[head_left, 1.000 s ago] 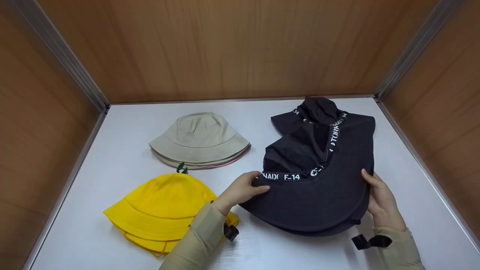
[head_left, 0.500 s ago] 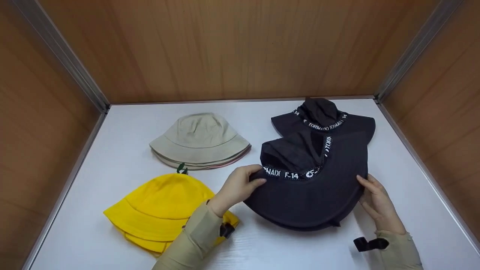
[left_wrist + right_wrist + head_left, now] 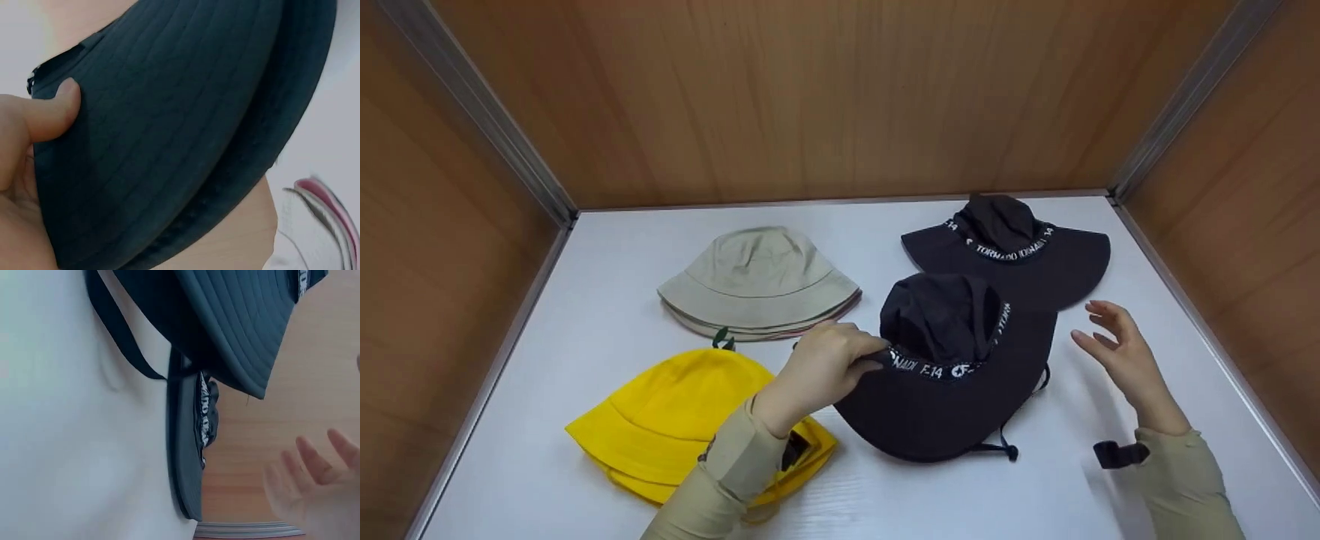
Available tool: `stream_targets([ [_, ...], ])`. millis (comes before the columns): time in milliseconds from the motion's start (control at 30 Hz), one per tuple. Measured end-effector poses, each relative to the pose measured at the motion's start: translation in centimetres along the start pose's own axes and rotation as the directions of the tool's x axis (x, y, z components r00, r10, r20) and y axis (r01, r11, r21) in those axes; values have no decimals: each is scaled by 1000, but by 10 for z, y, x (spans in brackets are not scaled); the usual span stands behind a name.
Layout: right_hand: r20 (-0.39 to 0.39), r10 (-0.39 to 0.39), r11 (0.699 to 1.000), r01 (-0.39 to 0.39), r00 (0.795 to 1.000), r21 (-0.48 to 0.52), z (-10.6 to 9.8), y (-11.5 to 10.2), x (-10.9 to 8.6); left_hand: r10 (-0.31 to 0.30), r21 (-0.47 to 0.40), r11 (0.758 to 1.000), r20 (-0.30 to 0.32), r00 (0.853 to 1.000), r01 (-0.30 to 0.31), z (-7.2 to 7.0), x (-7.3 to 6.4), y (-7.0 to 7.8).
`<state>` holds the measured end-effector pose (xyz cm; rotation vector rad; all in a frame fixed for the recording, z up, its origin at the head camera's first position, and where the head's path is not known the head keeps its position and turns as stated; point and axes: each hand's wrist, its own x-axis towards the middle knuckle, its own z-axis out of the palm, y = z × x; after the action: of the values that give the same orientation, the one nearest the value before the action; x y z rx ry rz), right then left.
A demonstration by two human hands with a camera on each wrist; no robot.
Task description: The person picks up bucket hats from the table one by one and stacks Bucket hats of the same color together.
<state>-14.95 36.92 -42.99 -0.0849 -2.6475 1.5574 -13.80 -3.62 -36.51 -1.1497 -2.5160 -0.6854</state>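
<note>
My left hand [image 3: 817, 371] pinches the left end of a black bucket hat's brim [image 3: 937, 420], thumb on top, and holds it above the table. White lettering runs along the base of its soft crown, and a dark cord dangles below the brim. In the left wrist view the thumb presses on the stitched brim [image 3: 157, 124], and a second brim edge shows behind it. To the right of the hat, my right hand [image 3: 1125, 367] is off it, fingers spread and slightly bent around nothing. Behind lies another black hat [image 3: 1035, 277], flat on the table.
A stack of beige bucket hats [image 3: 757, 274] with a reddish lower edge sits at the back left. Yellow hats [image 3: 682, 420] lie stacked at front left, partly under my left forearm. Wooden walls [image 3: 840, 97] enclose the white table [image 3: 607, 247] at the back and sides.
My right hand has let go of the brim and moved away to the right. The held hat has shifted left and tilted, its cord now hanging in view; the left hand keeps its grip.
</note>
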Motion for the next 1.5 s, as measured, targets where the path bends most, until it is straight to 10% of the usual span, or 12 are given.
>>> stream_targets([
  [367, 417, 10, 999, -23, 909, 26, 1, 27, 15, -34, -61, 997, 50, 998, 37, 2, -4, -13],
  [500, 386, -18, 999, -1, 922, 49, 3, 23, 17, -170, -130, 974, 126, 977, 186, 6, -5, -27],
  [800, 334, 32, 999, -37, 942, 8, 7, 16, 25, -392, -147, 887, 261, 882, 437, 24, 1, -60],
  [1500, 236, 112, 993, -99, 965, -67, 36, 30, 43, -537, -56, 809, 335, 774, 585, 55, 3, -95],
])
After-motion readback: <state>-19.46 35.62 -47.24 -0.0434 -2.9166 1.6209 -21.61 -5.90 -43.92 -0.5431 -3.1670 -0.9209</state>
